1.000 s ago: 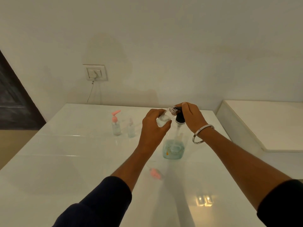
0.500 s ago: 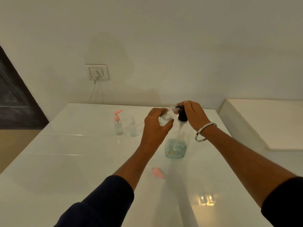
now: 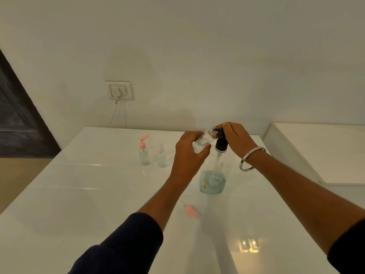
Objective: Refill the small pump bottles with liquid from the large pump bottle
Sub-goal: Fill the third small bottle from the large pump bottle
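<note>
The large clear pump bottle (image 3: 213, 178) stands on the white table (image 3: 79, 194) with a little blue liquid at its bottom and a black pump collar (image 3: 221, 144). My right hand (image 3: 235, 139) rests on top of its pump head, fingers curled over it. My left hand (image 3: 187, 153) grips a small clear open bottle (image 3: 203, 140), tilted with its threaded neck at the pump's spout. A small bottle with a pink pump (image 3: 144, 151) and a small capless bottle (image 3: 162, 158) stand further left. A loose pink pump (image 3: 191, 210) lies on the table near me.
A wall socket (image 3: 120, 89) with a cable hangs behind the table. A second white surface (image 3: 325, 151) stands to the right. A dark door (image 3: 15, 119) is at the far left. A steel bangle (image 3: 250, 158) circles my right wrist.
Both hands and the bottles keep the same pose; only my head has shifted slightly, so the scene drifts a little in view.
</note>
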